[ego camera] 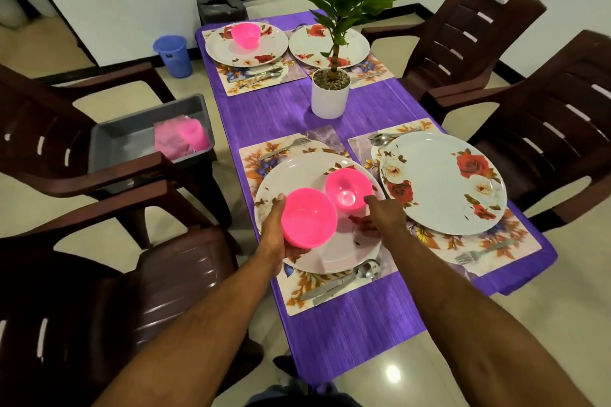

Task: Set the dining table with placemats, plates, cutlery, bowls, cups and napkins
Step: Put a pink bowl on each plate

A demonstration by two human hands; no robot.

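Two pink bowls concern us: our left hand (pixel 276 235) cups one bowl (pixel 309 218); our right hand (pixel 385 215), fingers loosely open and empty, leaves the other bowl (pixel 348 190) on the near plate (pixel 330 254). We should carry ours level to the bare plate (pixel 443 182).

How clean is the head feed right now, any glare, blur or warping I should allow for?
Head view: wide-angle bending bows the chairs and table edges outward; a bright lamp reflection sits on the floor tile; the grey tub's pink contents look smeared; the bowl in the left hand is blown out, flat pink.
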